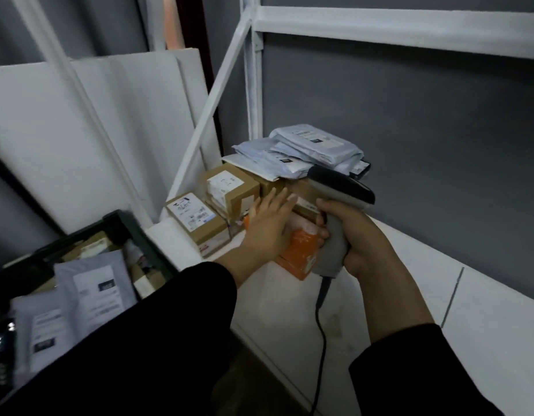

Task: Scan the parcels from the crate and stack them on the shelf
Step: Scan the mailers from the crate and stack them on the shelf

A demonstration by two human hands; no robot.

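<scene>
On the white shelf [379, 283] an orange parcel [300, 253] lies in front of a stack of brown cardboard boxes [229, 190]. My left hand [268, 226] lies flat on the orange parcel with its fingers straight. My right hand [355, 235] grips the handle of a grey and black barcode scanner [337, 202] just right of that parcel; its cable hangs down. Grey plastic mailers [307, 148] are piled on top of the boxes. The dark crate [130, 229] at lower left holds several grey mailers [91, 289] and small boxes.
White shelf uprights and a diagonal brace [217, 91] stand behind the stack. An upper shelf beam [394, 25] runs overhead. White panels [94, 130] lean against the wall at left. The grey wall [424, 145] backs the shelf.
</scene>
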